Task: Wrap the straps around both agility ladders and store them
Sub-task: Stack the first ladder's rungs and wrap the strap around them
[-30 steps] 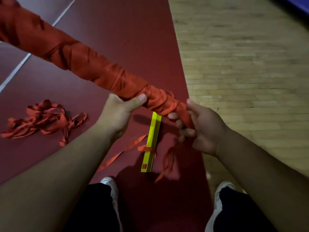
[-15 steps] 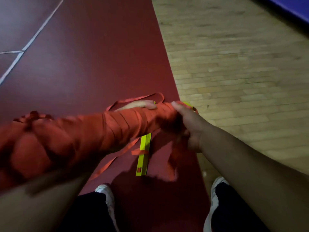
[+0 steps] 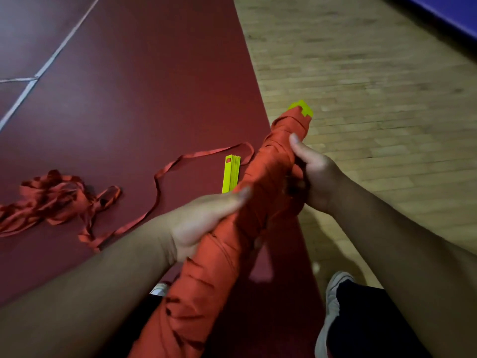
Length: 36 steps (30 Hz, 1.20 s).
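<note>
A long ladder bundle (image 3: 260, 177), wound tight in orange strap, runs from the bottom centre up to the right, with yellow-green rung ends (image 3: 300, 109) showing at its far tip. My left hand (image 3: 204, 218) grips the bundle from the left near its middle. On the right side, my right hand (image 3: 312, 174) curls round it, thumb lying up along the wrap. The second ladder's yellow-green rung stack (image 3: 230, 174) lies on the red floor just behind the bundle. Its loose orange strap (image 3: 157, 177) trails left to a tangled heap (image 3: 51, 200).
I stand on a dark red court floor (image 3: 144, 86) with white lines (image 3: 51, 60) at the left. Wooden floor (image 3: 374, 86) lies to the right, with a blue edge (image 3: 444, 11) at the far top right. My shoes (image 3: 333, 295) show at the bottom.
The wrapped bundle has swung round from lying across my left arm to pointing up and right. Both hands have shifted their hold on it, the left one now gripping near its middle.
</note>
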Tool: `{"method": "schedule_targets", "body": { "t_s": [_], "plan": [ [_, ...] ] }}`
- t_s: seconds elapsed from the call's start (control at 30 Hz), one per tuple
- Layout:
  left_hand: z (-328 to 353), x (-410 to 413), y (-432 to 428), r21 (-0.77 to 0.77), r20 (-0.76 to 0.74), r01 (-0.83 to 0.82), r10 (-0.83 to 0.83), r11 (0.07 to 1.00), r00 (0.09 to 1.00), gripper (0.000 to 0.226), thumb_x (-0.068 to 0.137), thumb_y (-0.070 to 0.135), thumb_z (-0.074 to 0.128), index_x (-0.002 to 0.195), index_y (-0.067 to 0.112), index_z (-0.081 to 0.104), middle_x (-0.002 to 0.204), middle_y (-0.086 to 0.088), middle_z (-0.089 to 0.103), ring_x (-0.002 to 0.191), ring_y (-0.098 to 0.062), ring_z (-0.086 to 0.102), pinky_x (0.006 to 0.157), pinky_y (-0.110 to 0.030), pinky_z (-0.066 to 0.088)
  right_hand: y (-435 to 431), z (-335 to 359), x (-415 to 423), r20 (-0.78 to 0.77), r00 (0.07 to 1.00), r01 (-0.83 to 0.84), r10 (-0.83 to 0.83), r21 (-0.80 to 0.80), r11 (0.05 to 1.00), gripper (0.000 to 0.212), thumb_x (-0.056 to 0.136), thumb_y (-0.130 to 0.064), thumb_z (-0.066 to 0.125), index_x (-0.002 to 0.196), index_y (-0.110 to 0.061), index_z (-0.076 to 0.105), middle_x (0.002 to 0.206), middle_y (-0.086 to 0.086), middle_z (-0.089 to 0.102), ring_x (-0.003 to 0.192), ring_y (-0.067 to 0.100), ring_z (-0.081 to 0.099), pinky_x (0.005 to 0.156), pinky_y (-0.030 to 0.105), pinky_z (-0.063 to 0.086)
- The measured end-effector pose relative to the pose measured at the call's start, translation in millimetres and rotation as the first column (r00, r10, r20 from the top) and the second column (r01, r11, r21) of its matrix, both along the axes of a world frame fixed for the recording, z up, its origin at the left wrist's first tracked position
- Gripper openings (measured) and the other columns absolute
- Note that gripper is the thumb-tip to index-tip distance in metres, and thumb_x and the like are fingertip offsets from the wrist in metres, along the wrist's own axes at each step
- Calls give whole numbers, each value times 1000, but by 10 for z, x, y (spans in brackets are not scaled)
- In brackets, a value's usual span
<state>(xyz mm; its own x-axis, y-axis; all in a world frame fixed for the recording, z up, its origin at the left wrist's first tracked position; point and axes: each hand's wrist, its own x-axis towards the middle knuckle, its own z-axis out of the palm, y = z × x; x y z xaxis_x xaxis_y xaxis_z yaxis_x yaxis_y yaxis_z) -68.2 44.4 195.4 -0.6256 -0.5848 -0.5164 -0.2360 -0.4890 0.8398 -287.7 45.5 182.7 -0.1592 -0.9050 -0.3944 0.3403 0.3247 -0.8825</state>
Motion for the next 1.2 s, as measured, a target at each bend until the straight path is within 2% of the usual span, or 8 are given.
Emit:
{"method": "schedule_targets", "body": {
  "t_s": [0.1, 0.3, 0.47, 0.6, 0.73, 0.93, 1.1, 1.2],
  "plan": [
    [-65, 46, 103, -29, -100, 48, -51, 998, 994, 29, 90, 38, 68, 118, 30, 65, 80, 4, 69, 65, -11, 64, 61, -26, 54, -26, 12, -107, -331, 942, -58, 60, 16, 998, 52, 89, -65, 59, 68, -17, 61, 66, 16, 56, 42, 16, 43, 51, 29, 36],
    [-286, 69, 29, -602, 483, 407, -93, 687, 871, 94, 81, 81, 44, 156, 29, 20, 135, 5, 56, 120, -10, 56, 96, -22, 42, 25, -98, 40, -576, 808, -80, 124, 102, 992, 64, 59, -83, 67, 70, -20, 67, 55, -9, 61, 51, 12, 56, 57, 29, 42],
    [-232, -13, 27, -434, 319, 233, -93, 871, 943, 65, 85, 68, 40, 137, 30, 48, 116, 12, 63, 108, -4, 58, 87, -15, 43, -8, -35, 85, -428, 904, -36, 21, -28, 999, 45, 56, -63, 78, 69, -21, 69, 58, -8, 58, 51, 12, 53, 54, 30, 40],
    [-245, 26, 12, 10, -47, 59, -58, 998, 997, 51, 70, 63, 75, 89, 16, 79, 90, -1, 76, 80, -13, 71, 82, -33, 58, 30, 29, 147, -236, 964, -160, 121, -155, 975, 98, 38, -67, 89, 104, 1, 63, 79, 14, 52, 59, 24, 50, 53, 29, 42],
    [-294, 57, 33, 145, -195, 198, -168, 969, 966, 76, 48, 54, 94, 109, 12, 74, 104, -22, 71, 88, -33, 70, 83, -47, 58, 93, 95, 170, -310, 927, -292, 212, -241, 926, 78, 51, -63, 89, 90, 0, 64, 68, 9, 55, 53, 18, 51, 45, 23, 40],
    [-279, 51, -49, -195, -16, -23, 20, 981, 1000, 22, 67, 37, 82, 84, 26, 74, 85, -13, 74, 74, -23, 68, 75, -39, 57, 87, 130, 76, -643, 752, -271, 142, -105, 957, 78, 48, -81, 78, 73, -8, 63, 59, 3, 56, 53, 17, 51, 55, 34, 43],
    [-303, -7, -68, -506, 279, -21, 187, 862, 942, 24, 78, 38, 81, 82, 23, 64, 64, 15, 65, 58, 0, 56, 65, -26, 45, 145, 135, 153, -812, 573, -214, 112, -17, 977, 59, 71, -65, 77, 69, -9, 60, 59, 1, 58, 53, 8, 55, 55, 26, 44],
    [-213, -56, -28, -538, 445, 167, 111, 826, 889, 34, 83, 45, 73, 105, 28, 52, 87, 13, 65, 75, 1, 59, 67, -24, 46, 171, 139, 250, -815, 572, -181, 88, -21, 983, 49, 71, -65, 77, 65, -20, 60, 58, -10, 58, 53, -4, 55, 50, 10, 39]
  ]
}}
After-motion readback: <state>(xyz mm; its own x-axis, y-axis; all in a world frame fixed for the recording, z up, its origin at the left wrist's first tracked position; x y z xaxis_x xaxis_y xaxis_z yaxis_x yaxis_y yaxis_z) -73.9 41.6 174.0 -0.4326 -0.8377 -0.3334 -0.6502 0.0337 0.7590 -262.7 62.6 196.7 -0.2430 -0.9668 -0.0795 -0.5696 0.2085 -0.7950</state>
